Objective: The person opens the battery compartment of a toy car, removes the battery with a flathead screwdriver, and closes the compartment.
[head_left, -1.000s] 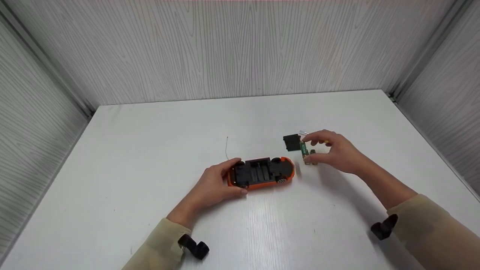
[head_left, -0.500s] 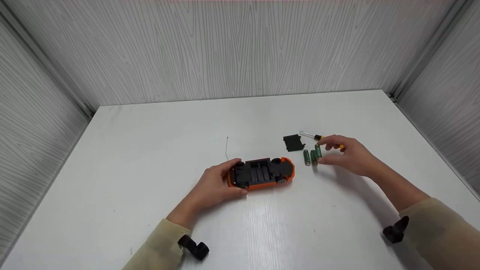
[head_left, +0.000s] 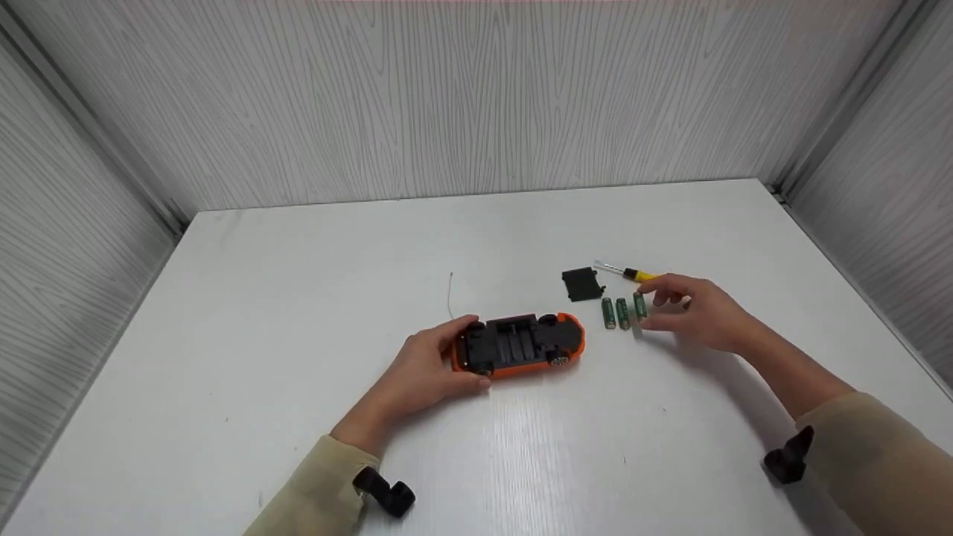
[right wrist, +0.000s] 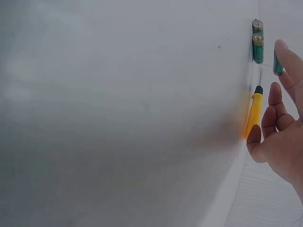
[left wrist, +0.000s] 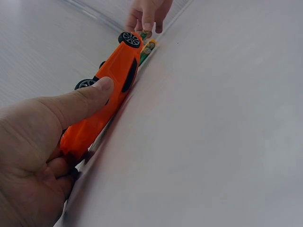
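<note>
An orange toy car (head_left: 519, 344) lies upside down, its black underside and an open battery compartment facing up. My left hand (head_left: 428, 365) grips one end of the car; the left wrist view shows the thumb along its orange side (left wrist: 111, 90). Over to the right, my right hand (head_left: 689, 309) pinches a green battery (head_left: 639, 307) between thumb and fingertip, as the right wrist view also shows with the held battery (right wrist: 278, 64). Two more green batteries, a left one (head_left: 609, 313) and a middle one (head_left: 623, 313), lie side by side just left of it.
A black battery cover (head_left: 583, 284) lies behind the batteries. Beside it is a screwdriver (head_left: 631, 274) with a yellow and black handle, partly behind my right hand. A thin wire (head_left: 450, 294) extends from the car. White table (head_left: 223, 335) with grey wood-grain panels (head_left: 476, 97) around it.
My right hand has moved right with the battery, from over the other two to beside them, uncovering them and the screwdriver. My left hand and the car have stayed in place.
</note>
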Tool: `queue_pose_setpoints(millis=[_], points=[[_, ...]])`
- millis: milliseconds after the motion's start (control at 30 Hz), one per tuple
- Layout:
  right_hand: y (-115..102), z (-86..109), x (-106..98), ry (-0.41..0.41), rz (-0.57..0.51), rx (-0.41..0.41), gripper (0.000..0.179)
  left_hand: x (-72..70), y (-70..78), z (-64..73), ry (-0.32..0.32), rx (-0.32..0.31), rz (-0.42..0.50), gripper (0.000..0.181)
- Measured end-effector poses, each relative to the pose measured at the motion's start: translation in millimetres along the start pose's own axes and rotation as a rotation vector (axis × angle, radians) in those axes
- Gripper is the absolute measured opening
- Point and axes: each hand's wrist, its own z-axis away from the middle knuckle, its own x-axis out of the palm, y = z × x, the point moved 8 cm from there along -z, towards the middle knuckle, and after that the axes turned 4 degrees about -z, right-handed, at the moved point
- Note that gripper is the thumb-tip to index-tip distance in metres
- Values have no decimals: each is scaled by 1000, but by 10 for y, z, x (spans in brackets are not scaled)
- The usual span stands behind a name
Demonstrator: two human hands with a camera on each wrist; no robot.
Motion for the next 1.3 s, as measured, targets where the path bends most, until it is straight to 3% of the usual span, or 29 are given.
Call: queue_pose_setpoints(millis=[400,1300], points=[[62,-29,43,-22,11,21,48,4,13,-11,4,20,-27,95],[115,-52,110,-48,34,74,52,3,5,-9,4,1,-26,95]])
